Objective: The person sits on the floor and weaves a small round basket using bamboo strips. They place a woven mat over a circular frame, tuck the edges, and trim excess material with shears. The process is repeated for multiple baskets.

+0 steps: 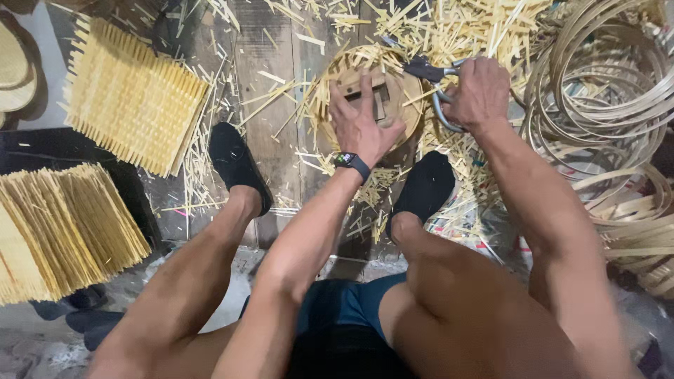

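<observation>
A round woven bamboo piece (335,74) lies on a wooden block on the floor between my feet. My left hand (364,121), with a dark watch on the wrist, presses flat on a small wooden board (380,98) lying on the woven piece. My right hand (479,91) grips the grey handles of large shears (434,76). The dark blades point left at the woven piece's right rim.
Cut bamboo slivers (449,28) litter the plank floor. Square woven bamboo mats (130,98) lie at the left, more of these mats (63,228) nearer. Coiled bamboo hoops (604,84) pile at the right. My feet in black shoes (237,165) flank the block.
</observation>
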